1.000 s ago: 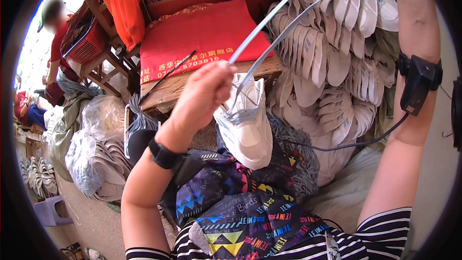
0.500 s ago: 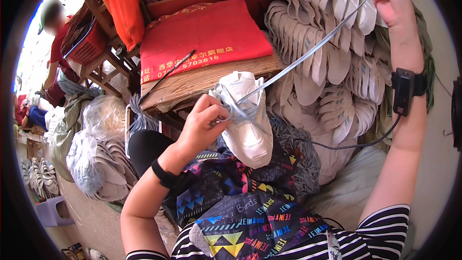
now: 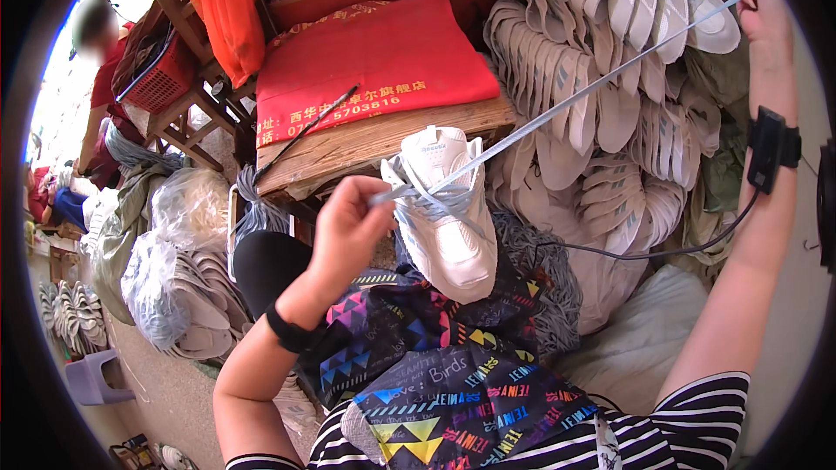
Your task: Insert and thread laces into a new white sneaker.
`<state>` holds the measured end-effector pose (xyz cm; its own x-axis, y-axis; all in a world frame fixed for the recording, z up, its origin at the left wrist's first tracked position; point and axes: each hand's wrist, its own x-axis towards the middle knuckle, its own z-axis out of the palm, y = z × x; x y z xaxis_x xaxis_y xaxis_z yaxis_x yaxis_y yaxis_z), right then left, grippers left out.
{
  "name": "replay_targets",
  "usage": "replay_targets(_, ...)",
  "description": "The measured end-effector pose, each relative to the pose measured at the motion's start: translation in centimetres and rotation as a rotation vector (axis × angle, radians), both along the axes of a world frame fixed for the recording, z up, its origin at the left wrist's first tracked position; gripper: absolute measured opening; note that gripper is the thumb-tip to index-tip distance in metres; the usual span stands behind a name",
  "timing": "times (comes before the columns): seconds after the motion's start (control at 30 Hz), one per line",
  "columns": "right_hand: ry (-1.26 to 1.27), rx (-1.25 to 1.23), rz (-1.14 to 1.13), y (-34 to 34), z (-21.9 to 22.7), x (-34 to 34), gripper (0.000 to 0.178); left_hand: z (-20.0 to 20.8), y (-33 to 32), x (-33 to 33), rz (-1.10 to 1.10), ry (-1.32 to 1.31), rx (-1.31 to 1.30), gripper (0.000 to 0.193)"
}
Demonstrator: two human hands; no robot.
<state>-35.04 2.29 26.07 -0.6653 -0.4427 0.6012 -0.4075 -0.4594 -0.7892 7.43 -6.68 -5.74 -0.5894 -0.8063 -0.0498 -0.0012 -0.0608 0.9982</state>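
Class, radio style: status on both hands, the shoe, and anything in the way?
Right hand out wide, gripping taut grey lace. Left hand pinching lace beside white shoe. Shoe's front crossed by lace; no snag visible.

White sneaker (image 3: 451, 257), toe end nearest, grey-blue lace (image 3: 566, 109) across its front and taut toward the upper right.

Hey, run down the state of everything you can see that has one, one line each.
Left grip: shut on lace
Right grip: raised, shut on lace
Grey-blue lace: stretched straight from shoe to right grip
White shoe: lace crossing its front
Red sheet: spread on wooden bench
Orange bag: hanging
Clear bag: crumpled
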Motion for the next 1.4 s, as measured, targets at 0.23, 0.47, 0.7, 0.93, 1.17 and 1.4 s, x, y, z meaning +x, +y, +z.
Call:
replay_targets(0.23,0.148,0.128,-0.064,1.0,-2.5,0.3,0.022,7.2,-5.7,5.5,-0.015,0.613,0.717,0.022)
replay_targets(0.47,0.124,-0.023,-0.457,4.2,-4.4,-5.7,0.025,5.9,-13.1,19.6,0.263,0.916,0.498,0.042)
replay_targets(0.7,0.363,0.447,-0.256,2.8,-16.0,2.3,0.02,3.7,-14.8,31.7,0.569,0.683,0.169,0.047)
replay_targets(0.93,-0.009,0.81,0.488,2.1,-29.0,14.2,0.019,2.9,-6.5,11.2,0.244,0.355,0.152,0.041)
replay_targets(1.17,0.069,0.882,0.494,2.4,-31.4,16.6,0.015,0.9,-1.2,1.3,0.123,0.206,0.316,0.02)
replay_targets(1.4,0.316,0.788,0.458,2.1,-30.8,16.4,0.017,0.0,0.9,-1.5,0.042,0.096,0.245,0.019)
